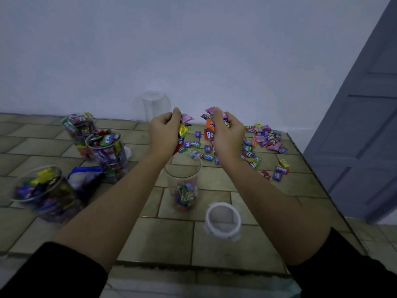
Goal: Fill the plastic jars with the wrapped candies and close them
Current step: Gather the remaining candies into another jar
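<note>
left hand clenched round bright wrapped candies | clear plastic jar open, barely filled, just nearer than both hands | right hand clamped on another fistful | risk: overfull fists over narrow mouth, candies may spill onto tan tiled counter

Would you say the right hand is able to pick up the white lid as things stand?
Probably not yet: the right hand grips a bunch of wrapped candies, so its fingers are taken. The white lid lies uncovered on the tiles beside the jar, nothing blocking it.
</note>
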